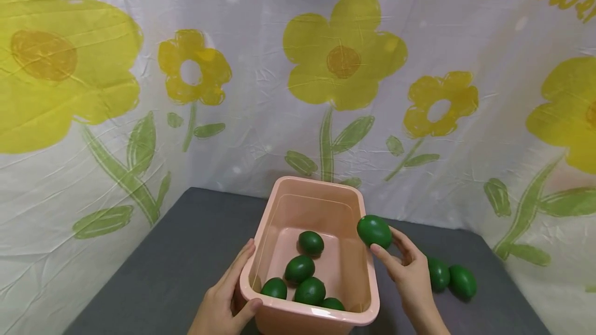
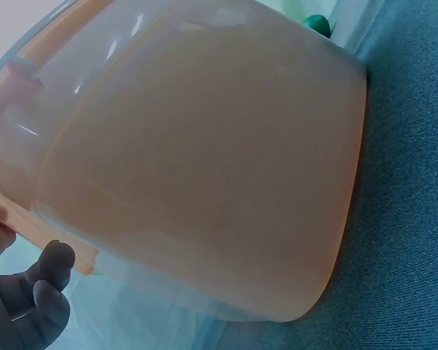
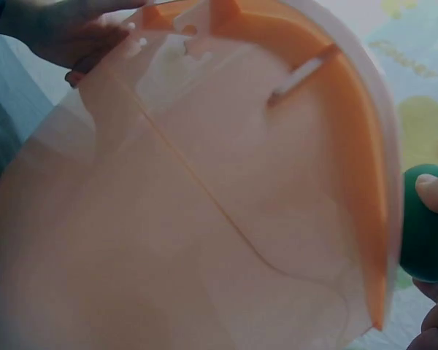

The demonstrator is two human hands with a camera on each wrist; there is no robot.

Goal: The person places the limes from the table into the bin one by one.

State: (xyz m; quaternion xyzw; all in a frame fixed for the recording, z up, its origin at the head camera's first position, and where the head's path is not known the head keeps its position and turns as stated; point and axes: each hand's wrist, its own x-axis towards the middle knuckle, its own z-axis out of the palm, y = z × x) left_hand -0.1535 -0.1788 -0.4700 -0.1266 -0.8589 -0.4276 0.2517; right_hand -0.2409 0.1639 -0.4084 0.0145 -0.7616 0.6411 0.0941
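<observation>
A pink plastic bin [image 1: 321,315] stands on a dark grey tabletop, with several green oval fruits, such as this one [image 1: 300,269], lying inside. My left hand [image 1: 225,288] holds the bin's near left corner, thumb at the front rim and fingers along the left side. Between the thumb and fingers of my right hand [image 1: 410,273] is another green oval fruit [image 1: 374,231], level with the bin's right rim. The right wrist view shows this fruit [image 3: 427,226] just outside the rim. What exact fruit it is, I cannot tell.
Two more green oval fruits [image 1: 462,281] lie on the tabletop [image 1: 153,268] to the right, partly behind my right hand. A white cloth [image 1: 261,133] printed with yellow flowers hangs behind the table and along both sides.
</observation>
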